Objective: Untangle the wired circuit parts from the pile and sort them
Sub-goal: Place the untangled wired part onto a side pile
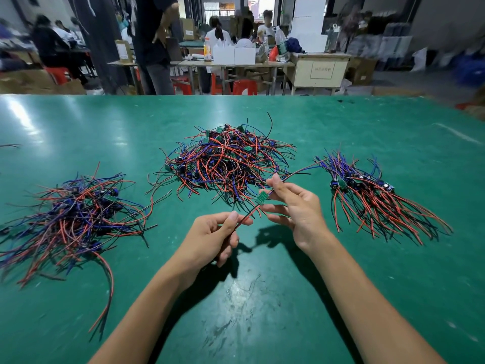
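Workshop behind, blurred: people seated at far tables, red stools (244,86), a cream cabinet (320,70) at 1 o'clock, bottles and white boxes on a table. Green table mat (262,298) filling the lower view, scuffed near 6 o'clock.

Central tangled pile (225,164) of red, blue and black wired circuit parts just above centre, at 12 o'clock from the hands. Loose left heap (76,216) at 9 o'clock, wires sprawling every way. Combed right bundle (372,198) at 3 o'clock, boards grouped at its upper end, red and black leads fanned toward 4 o'clock.

Held above the mat between the hands: one wired part, its small green board (262,198) just beside the right fingers. Left hand (210,240) at centre, thumb and forefinger pinching the red and black leads (245,218). Right hand (296,206) at 2 o'clock from the left, thumb and forefinger pinching the wire near the board, remaining fingers spread loosely below. Blue and red leads running on from that pinch toward 2 o'clock, reaching the right bundle's upper end; contact there hard to tell.
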Available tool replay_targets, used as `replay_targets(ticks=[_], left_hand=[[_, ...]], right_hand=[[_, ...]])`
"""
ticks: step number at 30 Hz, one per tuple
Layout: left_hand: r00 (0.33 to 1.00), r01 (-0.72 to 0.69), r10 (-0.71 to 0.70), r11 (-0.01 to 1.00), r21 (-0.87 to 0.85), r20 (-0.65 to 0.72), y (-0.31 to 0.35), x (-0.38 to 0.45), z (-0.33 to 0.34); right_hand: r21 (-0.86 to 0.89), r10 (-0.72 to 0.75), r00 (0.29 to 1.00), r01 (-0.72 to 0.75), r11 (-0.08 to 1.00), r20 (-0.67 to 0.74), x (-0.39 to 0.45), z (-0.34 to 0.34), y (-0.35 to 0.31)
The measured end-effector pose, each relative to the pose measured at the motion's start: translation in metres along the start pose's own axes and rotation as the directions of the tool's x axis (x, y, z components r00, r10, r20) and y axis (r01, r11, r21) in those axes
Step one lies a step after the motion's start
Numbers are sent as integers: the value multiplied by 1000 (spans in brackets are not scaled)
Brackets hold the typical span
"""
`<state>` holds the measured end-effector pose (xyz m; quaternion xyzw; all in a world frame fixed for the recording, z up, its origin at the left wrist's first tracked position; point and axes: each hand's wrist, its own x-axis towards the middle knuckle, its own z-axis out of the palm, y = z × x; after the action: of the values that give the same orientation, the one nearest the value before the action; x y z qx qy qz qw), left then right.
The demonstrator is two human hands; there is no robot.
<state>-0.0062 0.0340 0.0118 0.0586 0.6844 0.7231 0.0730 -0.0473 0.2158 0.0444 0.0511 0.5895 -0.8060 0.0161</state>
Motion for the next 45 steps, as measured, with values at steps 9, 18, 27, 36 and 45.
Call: replay_targets(ticks=[9, 18, 27, 36, 45], left_hand=[[1000, 24, -24, 999, 24, -2, 1, -1, 0], [998, 49, -50, 998, -40, -34, 2, -3, -2], [991, 71, -87, 987, -143, -106, 4, 1, -4], [989, 83, -100, 985, -149, -113, 2, 5, -5], [978, 72, -112, 972, -224, -174, 3, 6, -8]], right_hand=[[5, 19, 999, -19, 1000, 47, 4, -3, 4], [-157, -129, 982, 107, 982, -140, 13, -3, -16], [-971, -381, 904, -231, -57, -192, 98, -100, -87], [-947, -419, 897, -2, -322, 141, 108, -85, -43], [-966, -340, 906, 259, -25, 251, 110, 26, 12]])
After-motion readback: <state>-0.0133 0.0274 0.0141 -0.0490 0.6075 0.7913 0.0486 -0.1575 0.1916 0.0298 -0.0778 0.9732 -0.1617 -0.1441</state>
